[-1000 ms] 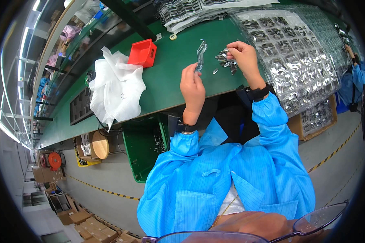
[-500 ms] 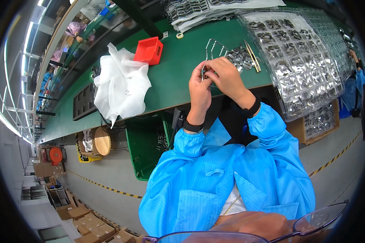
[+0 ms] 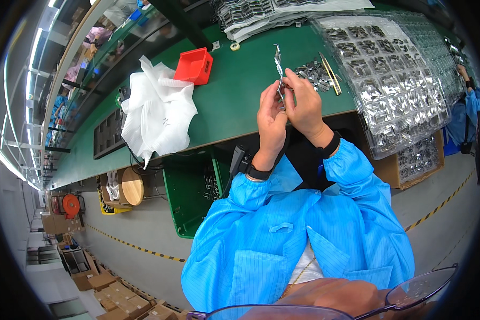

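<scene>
Above the front edge of the green bench [image 3: 229,106], my left hand [image 3: 272,125] and my right hand [image 3: 304,106] meet, both closed on a thin bent metal wire frame [image 3: 278,58]. The frame stands up from between my fingertips and shows nearly edge-on. Its lower part is hidden by my fingers, and I cannot make out whether a small part is pinched there too. Just beyond my right hand lies a loose pile of small metal clips [image 3: 316,74]. Beside the pile rests a slim gold-coloured tool that looks like tweezers [image 3: 332,74].
Clear compartment trays [image 3: 376,98] of metal parts overhang the bench at right, above a cardboard box [image 3: 418,160]. More stacked trays [image 3: 282,12] lie at the back. Leftward are a red bin [image 3: 194,66], white foam sheeting [image 3: 160,117] and a dark divided tray [image 3: 108,133]. A green crate [image 3: 184,202] stands below.
The wire frame has turned from a broad view to nearly edge-on. My hands have shifted slightly right and toward me, still together on it.
</scene>
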`<action>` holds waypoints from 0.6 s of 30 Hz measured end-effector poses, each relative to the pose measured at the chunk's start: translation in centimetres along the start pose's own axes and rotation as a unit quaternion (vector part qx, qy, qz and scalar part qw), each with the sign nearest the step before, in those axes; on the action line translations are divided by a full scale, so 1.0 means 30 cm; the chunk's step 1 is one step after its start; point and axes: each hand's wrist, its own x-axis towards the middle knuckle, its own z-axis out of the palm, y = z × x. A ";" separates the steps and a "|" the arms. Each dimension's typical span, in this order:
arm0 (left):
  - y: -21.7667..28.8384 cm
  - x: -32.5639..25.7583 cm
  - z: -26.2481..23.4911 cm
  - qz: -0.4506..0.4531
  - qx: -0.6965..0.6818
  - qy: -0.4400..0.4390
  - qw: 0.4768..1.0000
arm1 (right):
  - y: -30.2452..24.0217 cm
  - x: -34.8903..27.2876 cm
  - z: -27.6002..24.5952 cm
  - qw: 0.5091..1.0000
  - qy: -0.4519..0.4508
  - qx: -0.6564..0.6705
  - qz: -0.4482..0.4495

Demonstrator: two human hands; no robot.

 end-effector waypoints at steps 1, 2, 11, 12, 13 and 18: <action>-0.003 -0.005 0.003 -0.009 -0.032 0.007 0.999 | 0.003 -0.002 0.001 1.000 0.010 0.009 0.007; -0.005 -0.008 0.006 -0.009 -0.032 0.007 0.999 | 0.007 -0.001 0.001 1.000 0.011 0.009 0.008; -0.027 0.001 0.025 0.005 -0.041 0.031 0.999 | 0.033 0.012 -0.005 0.997 -0.028 0.074 0.005; -0.029 0.008 0.024 0.024 -0.034 0.036 0.998 | 0.031 0.013 -0.002 0.993 -0.021 0.104 0.049; -0.031 0.012 0.022 0.042 -0.025 0.043 0.998 | 0.025 0.010 0.001 0.987 -0.017 0.136 0.086; -0.026 0.016 0.006 0.060 -0.011 0.028 0.998 | 0.010 0.003 -0.001 0.959 -0.017 0.235 0.157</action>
